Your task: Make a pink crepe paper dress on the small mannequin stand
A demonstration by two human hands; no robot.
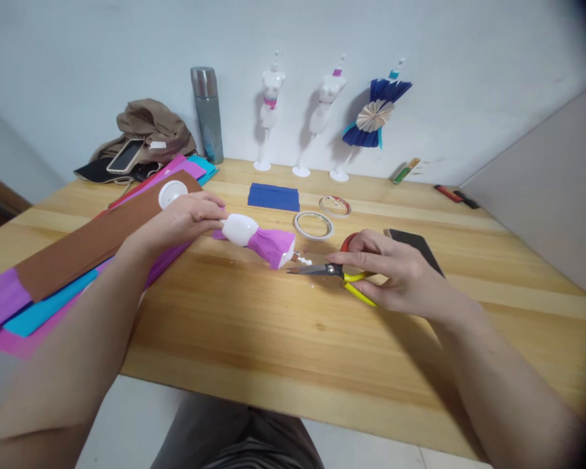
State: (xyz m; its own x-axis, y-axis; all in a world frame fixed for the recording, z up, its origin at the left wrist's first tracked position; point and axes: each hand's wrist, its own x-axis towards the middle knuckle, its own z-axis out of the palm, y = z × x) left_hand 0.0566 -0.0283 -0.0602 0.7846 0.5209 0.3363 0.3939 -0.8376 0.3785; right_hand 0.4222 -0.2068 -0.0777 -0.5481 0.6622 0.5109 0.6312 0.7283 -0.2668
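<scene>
The left hand [183, 221] is reaching in from over the paper sheets and its grip is closing round the upper end of a small white dress form [256, 239], fingers curled over it and thumb underneath. The dress form is lying on its side over the middle of the tabletop [273, 339], its lower half wrapped in purple paper; whether it is resting on the wood or hanging just above it cannot be told. The right hand [400, 273] is sitting low on the tabletop and its grip is wrapping the red and yellow handles of the scissors [329, 270], whose blades are lying almost together and pointing left, tips just beside the white peg at the form's wrapped end. Behind the scissors a roll of tape [313, 225] and a thinner tape ring [334, 206] are lying flat, with a folded blue sheet [273, 197] near them. A brown sheet [92, 241] is lying over purple and teal sheets at the left edge, carrying a white disc [172, 193]. A dark flat slab [413, 246] is showing behind the right hand. Along the wall a metal flask [208, 114] and three standing dress forms [322, 111] are lined up, the rightmost one wearing blue pleated paper.
</scene>
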